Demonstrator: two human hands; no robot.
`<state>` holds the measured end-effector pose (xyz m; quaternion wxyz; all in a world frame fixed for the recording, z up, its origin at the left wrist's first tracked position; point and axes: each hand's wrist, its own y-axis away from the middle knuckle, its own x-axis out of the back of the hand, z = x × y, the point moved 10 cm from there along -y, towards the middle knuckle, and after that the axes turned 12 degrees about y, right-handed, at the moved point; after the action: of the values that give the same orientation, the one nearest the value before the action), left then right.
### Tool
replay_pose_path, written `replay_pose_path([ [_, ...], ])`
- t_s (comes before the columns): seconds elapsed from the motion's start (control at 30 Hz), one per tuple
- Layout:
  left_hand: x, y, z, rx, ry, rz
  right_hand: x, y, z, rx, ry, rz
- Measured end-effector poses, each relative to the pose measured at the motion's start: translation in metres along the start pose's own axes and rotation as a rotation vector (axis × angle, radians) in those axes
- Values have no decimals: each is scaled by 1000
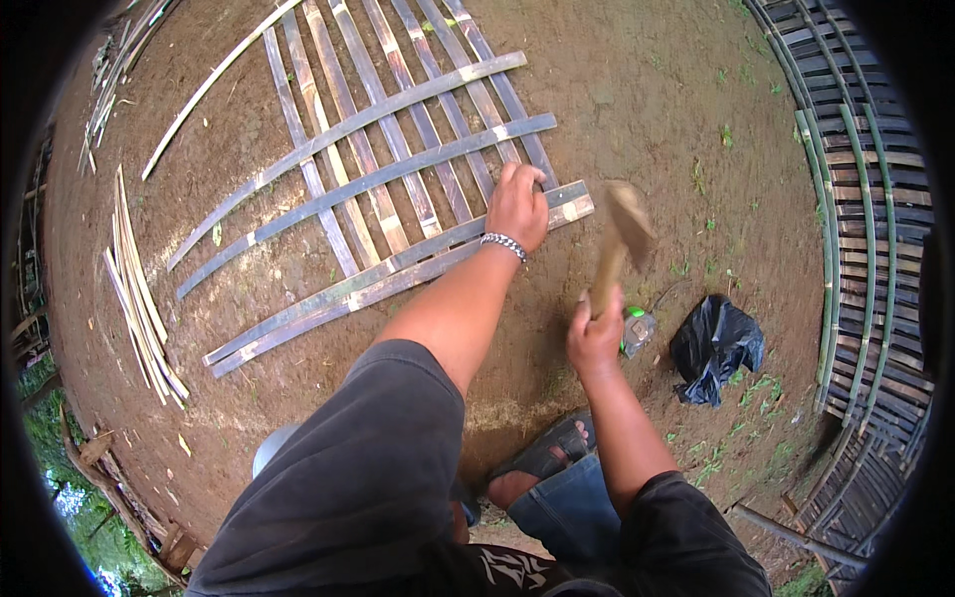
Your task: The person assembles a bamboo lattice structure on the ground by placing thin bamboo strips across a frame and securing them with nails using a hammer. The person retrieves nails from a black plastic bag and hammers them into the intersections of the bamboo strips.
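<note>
My right hand (595,338) is closed round the wooden handle of a hammer (609,267). The hammer's head is raised and smeared by motion, just right of the slat ends. My left hand (517,214), with a chain bracelet at the wrist, rests at the right end of a bamboo slat (398,261) laid across the near end of a bamboo lattice (393,149). Its fingers are pinched together, but what they hold is too small to make out. A second cross slat lies alongside, nearer to me.
Right of my right hand lie a green and grey tape measure (637,330) and a black plastic bag (716,346). Loose bamboo strips (139,289) lie on the dirt at the left. A slatted bamboo panel (875,229) stretches along the right edge. My sandalled foot (547,458) is below.
</note>
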<state>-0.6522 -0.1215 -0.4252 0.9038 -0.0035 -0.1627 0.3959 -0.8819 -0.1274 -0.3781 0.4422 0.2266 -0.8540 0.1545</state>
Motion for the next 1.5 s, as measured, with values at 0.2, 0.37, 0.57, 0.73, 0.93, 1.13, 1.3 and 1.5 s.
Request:
replay_pose_path([
  [0.2, 2, -8, 0, -1, 15, 20, -11, -8, 3, -120, 27, -108],
  [0.37, 1, 0, -2, -6, 12, 24, -34, -7, 28, -257, 181, -402],
  [0.57, 1, -2, 1, -28, 14, 31, -19, -6, 21, -193, 135, -248],
  [0.73, 1, 0, 3, -23, 20, 27, -2, -12, 9, -136, 14, -113],
  [0.93, 2, 5, -2, -7, -15, 39, -17, -8, 16, -230, 193, -318],
  [1.13, 3, 3, 3, -32, 19, 44, -24, -4, 42, -271, 177, -404],
  [1.3, 1, 2, 7, -34, 60, 43, 65, -2, 60, -352, 117, -350],
  [1.5, 17, -6, 6, -112, 80, 60, 215, 79, 111, 9, 367, -410],
])
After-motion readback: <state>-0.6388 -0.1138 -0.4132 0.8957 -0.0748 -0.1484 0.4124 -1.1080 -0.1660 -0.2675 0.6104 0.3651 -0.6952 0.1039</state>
